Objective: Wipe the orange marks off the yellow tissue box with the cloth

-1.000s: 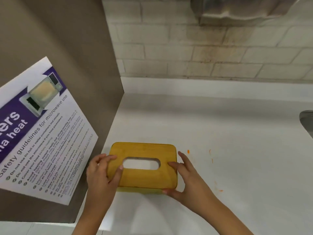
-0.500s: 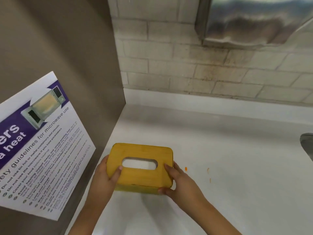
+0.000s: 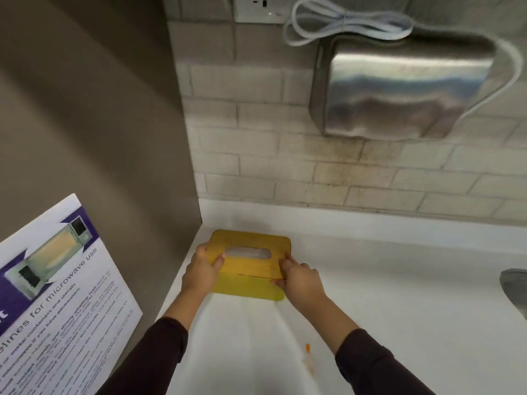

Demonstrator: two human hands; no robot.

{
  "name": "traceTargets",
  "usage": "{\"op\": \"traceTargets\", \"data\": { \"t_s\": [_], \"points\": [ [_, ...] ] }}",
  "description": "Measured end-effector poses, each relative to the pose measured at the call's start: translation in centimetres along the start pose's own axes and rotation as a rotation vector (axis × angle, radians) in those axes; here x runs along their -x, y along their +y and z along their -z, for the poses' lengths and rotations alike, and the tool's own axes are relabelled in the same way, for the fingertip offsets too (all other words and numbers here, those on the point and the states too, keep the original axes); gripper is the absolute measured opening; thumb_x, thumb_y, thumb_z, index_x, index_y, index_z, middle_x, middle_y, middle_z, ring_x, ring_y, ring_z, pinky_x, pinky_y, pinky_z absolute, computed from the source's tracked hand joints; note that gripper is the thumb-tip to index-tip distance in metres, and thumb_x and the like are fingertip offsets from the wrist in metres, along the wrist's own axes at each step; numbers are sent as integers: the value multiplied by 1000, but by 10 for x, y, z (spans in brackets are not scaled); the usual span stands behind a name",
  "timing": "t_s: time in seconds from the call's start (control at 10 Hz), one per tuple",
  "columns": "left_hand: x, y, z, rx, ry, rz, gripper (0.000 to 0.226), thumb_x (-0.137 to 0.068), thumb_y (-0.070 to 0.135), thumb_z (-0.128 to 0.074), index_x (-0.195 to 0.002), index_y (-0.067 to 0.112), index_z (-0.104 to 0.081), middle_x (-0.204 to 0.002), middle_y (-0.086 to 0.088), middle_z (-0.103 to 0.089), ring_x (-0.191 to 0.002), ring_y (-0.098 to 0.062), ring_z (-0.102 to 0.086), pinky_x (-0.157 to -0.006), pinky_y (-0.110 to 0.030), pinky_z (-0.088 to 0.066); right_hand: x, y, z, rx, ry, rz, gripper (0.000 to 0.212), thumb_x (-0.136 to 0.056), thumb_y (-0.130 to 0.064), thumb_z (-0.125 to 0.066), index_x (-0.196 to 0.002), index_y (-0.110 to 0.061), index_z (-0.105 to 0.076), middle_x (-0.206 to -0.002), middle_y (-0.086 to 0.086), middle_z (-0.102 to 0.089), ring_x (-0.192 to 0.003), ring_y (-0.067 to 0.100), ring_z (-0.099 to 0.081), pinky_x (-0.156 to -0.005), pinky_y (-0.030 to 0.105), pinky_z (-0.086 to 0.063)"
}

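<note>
The yellow tissue box [image 3: 251, 269] with a wooden lid and an oval slot sits on the white counter [image 3: 399, 295], close to the back wall and the brown side panel. My left hand [image 3: 201, 270] grips its left end, thumb on the lid. My right hand [image 3: 299, 277] grips its right end, fingers on the lid's edge. The box's yellow front face tilts toward me. No orange marks show on the visible sides of the box. No cloth is in view.
Orange smears [image 3: 308, 349] lie on the counter near my right forearm. A steel hand dryer [image 3: 399, 86] hangs on the brick wall above. A microwave safety poster [image 3: 57, 295] is on the left panel. A sink edge [image 3: 516, 286] shows at the right.
Both hands have pushed the box away from me toward the back wall, past the orange smears. The camera has tilted up, showing the dryer and a socket.
</note>
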State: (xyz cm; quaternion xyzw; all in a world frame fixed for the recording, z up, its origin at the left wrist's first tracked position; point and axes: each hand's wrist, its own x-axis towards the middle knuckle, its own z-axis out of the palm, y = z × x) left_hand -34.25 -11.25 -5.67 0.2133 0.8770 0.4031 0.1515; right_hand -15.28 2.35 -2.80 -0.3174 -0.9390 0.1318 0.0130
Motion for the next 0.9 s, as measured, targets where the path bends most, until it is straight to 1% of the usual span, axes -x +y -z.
{"op": "traceTargets", "data": {
  "t_s": [0.1,0.2,0.3,0.4,0.5,0.6,0.7,0.8,0.9],
  "points": [
    [-23,9,-2,-72,7,55,60,-85,55,-51,-135,27,-32,-134,-13,-49,-115,-38,-51,-96,-50,-43,-26,-1,8,48,-33,3,43,-90,-41,-54,-123,-14,-47,-155,3,-25,-112,31,-52,-89,39,-41],
    [-42,15,-2,-140,-23,94,62,-86,58,-46,-137,29,-28,-130,-15,-52,-111,-39,-54,-94,-50,-45,-46,-6,16,79,-79,-10,43,-91,-43,-53,-122,-12,-47,-155,4,-25,-112,33,-52,-91,40,-40],
    [-54,18,-1,-173,-33,126,63,-87,58,-41,-140,30,-21,-128,-17,-53,-108,-39,-56,-89,-49,-48,-62,-11,19,84,-130,-27,45,-92,-43,-51,-125,-13,-44,-155,4,-24,-115,33,-51,-94,42,-38],
    [-63,22,-1,-197,-26,152,62,-89,58,-38,-140,29,-20,-124,-18,-55,-103,-38,-59,-84,-46,-51,-74,-13,19,22,-140,-51,45,-92,-41,-52,-127,-14,-41,-154,2,-26,-118,33,-50,-95,43,-37],
    [-70,24,-1,-188,-38,165,61,-90,57,-38,-140,28,-20,-122,-18,-57,-100,-38,-60,-74,-40,-47,-79,-15,19,-6,-135,-61,48,-91,-41,-54,-128,-15,-40,-156,-1,-23,-119,32,-50,-96,43,-37],
    [-75,24,0,-193,-40,160,62,-89,59,-37,-140,29,-20,-126,-16,-55,-104,-38,-58,-72,-39,-43,-81,-16,19,2,-128,-58,49,-91,-42,-53,-129,-14,-39,-156,-1,-21,-119,32,-50,-96,43,-37],
    [-74,23,5,-216,-81,149,63,-88,61,-35,-141,31,-18,-124,-15,-56,-99,-35,-60,-70,-38,-46,-81,-18,22,12,-151,-66,55,-90,-42,-55,-132,-13,-35,-153,4,-29,-119,33,-49,-96,44,-37],
    [-77,22,11,-346,-141,121,66,-88,62,-33,-143,32,-13,-137,-14,-46,-111,-36,-54,-79,-38,-50,-82,-20,33,10,-224,-75,67,-86,-45,-60,-136,-13,-29,-138,9,-41,-120,35,-44,-96,46,-37],
    [-81,37,24,-417,-176,-4,68,-89,61,-32,-144,23,-20,-149,-14,-30,-130,-35,-38,-97,-41,-40,-82,-15,53,-68,-306,-88,71,-86,-49,-58,-140,-15,-28,-136,12,-42,-124,34,-40,-97,43,-37]
  ]
}}
